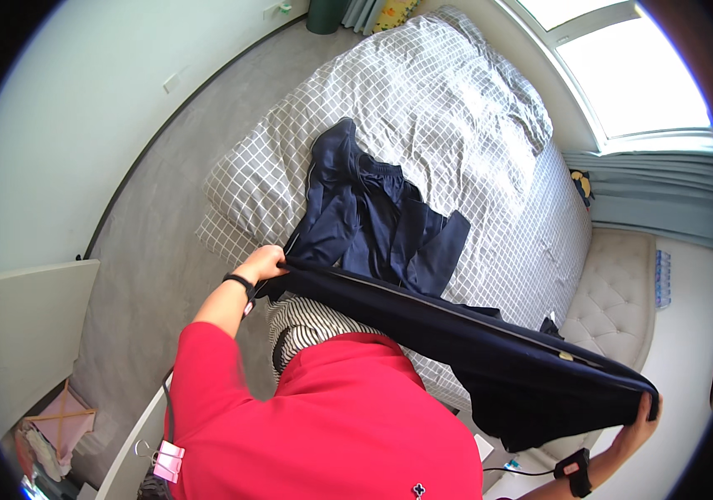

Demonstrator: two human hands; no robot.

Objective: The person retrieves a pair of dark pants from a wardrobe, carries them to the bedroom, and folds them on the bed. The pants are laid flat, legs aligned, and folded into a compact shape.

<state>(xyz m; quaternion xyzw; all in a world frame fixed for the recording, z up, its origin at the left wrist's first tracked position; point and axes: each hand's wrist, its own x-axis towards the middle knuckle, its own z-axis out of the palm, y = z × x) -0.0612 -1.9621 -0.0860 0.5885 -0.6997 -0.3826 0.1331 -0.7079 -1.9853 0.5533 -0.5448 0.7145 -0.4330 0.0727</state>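
Note:
Stretched between my two hands is a long black garment (394, 319) with a thin pale line along its upper edge; its wider part hangs down at the right. My left hand (264, 262) is closed on its narrow end, beside the near left corner of the bed. At the lower right my right hand (646, 415) grips the other end, its fingers partly hidden by the cloth. Just beyond lie dark navy trousers (381, 206) with an elastic waistband, crumpled with other navy clothing on the checked grey quilt (269, 156). The held garment covers their near edge.
The bed has a tufted beige headboard (609, 300) at the right. A window (637, 69) and blue-grey curtains (650, 194) stand behind it. A white door (38, 325) is at the left, a pink fabric item (63, 425) below it. A cable runs to my right wrist.

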